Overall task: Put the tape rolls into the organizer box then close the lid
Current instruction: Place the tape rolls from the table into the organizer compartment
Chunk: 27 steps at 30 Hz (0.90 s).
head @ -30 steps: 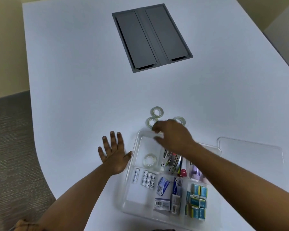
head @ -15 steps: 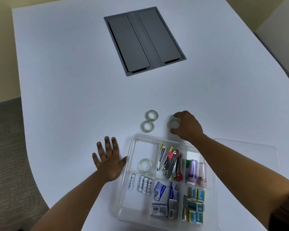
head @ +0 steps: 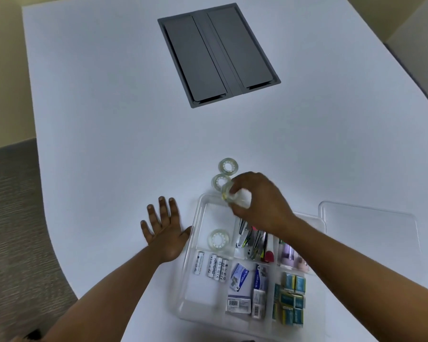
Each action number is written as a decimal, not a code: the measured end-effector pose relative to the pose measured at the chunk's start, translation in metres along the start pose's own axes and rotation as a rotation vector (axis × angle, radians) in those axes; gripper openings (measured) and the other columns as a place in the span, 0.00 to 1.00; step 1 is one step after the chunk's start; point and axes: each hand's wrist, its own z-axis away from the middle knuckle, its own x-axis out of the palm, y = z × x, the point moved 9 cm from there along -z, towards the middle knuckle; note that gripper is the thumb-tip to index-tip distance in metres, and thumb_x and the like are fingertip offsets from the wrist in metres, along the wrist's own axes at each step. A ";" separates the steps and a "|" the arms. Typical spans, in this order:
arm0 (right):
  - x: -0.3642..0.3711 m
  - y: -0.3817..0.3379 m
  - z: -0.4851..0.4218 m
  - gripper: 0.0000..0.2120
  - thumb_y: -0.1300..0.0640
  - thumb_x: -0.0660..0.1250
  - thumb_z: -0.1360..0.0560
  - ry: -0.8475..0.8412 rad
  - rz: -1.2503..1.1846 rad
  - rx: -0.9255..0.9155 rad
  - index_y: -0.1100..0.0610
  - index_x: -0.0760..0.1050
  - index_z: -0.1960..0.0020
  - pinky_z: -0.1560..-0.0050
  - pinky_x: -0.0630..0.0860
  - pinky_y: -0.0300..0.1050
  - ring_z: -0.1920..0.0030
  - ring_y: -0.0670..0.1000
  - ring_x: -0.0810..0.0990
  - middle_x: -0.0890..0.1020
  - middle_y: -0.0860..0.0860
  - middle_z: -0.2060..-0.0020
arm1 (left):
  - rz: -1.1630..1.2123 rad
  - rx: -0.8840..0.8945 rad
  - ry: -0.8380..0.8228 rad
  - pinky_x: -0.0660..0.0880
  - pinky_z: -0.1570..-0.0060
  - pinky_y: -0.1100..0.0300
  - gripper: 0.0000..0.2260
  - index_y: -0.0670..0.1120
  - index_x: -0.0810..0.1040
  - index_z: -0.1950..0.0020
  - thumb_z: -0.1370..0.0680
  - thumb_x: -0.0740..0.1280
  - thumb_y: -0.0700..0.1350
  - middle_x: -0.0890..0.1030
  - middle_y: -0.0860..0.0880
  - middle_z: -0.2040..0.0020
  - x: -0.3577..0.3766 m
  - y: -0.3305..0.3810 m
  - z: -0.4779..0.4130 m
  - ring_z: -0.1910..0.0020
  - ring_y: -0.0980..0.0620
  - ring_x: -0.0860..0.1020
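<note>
My right hand (head: 257, 201) has come back from the counter (head: 109, 119) beyond the box (head: 195, 243), where half a second ago it was closing on the rightmost loose roll. Now it is shut around that tape roll (head: 232, 193), pinched between thumb and fingers and lifted over the box's far left compartment. That spot on the counter is bare now, so the pick-up worked.

One roll (head: 218, 239) already lies flat at the near end of the same compartment, so this one has room at the far end. Two rolls are left on the counter just beyond the box's far edge: the nearer (head: 219, 181) partly hidden by my fingers, the farther (head: 228, 166) in plain sight.

My left hand (head: 164, 228) lies flat and spread on the counter, its thumb side against the box's left wall (steadying it, I'd say), holding nothing.

The lid (head: 368, 223) rests to the right of the box. By my reckoning: drop this roll, fetch two more, then close.
</note>
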 end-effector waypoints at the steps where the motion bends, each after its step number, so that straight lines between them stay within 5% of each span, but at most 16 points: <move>1: 0.009 -0.011 0.007 0.12 0.53 0.75 0.34 -0.067 0.021 -0.050 0.49 0.78 0.52 0.44 0.74 0.49 0.45 0.49 0.75 0.81 0.46 0.45 | -0.002 0.004 0.001 0.30 0.33 0.39 0.38 0.57 0.19 0.35 0.22 0.52 0.63 0.18 0.55 0.34 0.000 0.002 -0.001 0.34 0.45 0.20; 9: 0.081 -0.041 0.036 0.11 0.57 0.70 0.30 -0.441 0.382 -0.264 0.53 0.82 0.49 0.41 0.67 0.51 0.36 0.53 0.70 0.76 0.49 0.36 | -0.016 -0.008 0.012 0.30 0.33 0.39 0.39 0.58 0.18 0.36 0.23 0.51 0.65 0.17 0.55 0.35 0.000 0.002 0.000 0.35 0.47 0.19; 16: 0.100 -0.038 0.030 0.12 0.66 0.70 0.34 -0.395 0.530 -0.277 0.53 0.81 0.53 0.55 0.67 0.49 0.52 0.55 0.72 0.77 0.51 0.56 | -0.028 -0.006 0.009 0.30 0.33 0.39 0.38 0.56 0.19 0.35 0.23 0.51 0.65 0.17 0.54 0.35 -0.001 0.003 0.001 0.35 0.46 0.19; 22: 0.108 -0.036 0.038 0.16 0.65 0.68 0.29 -0.473 0.406 -0.308 0.51 0.80 0.45 0.51 0.70 0.48 0.48 0.54 0.75 0.81 0.49 0.50 | -0.027 0.005 -0.005 0.28 0.34 0.40 0.38 0.57 0.18 0.36 0.23 0.50 0.65 0.16 0.54 0.36 -0.001 0.003 0.001 0.37 0.47 0.17; 27: 0.071 -0.040 0.019 0.09 0.57 0.67 0.26 -0.370 0.215 -0.209 0.52 0.81 0.46 0.48 0.74 0.49 0.47 0.52 0.77 0.83 0.50 0.49 | -0.016 0.007 -0.008 0.28 0.34 0.40 0.38 0.56 0.19 0.35 0.22 0.51 0.64 0.16 0.55 0.36 0.000 0.002 0.002 0.36 0.46 0.18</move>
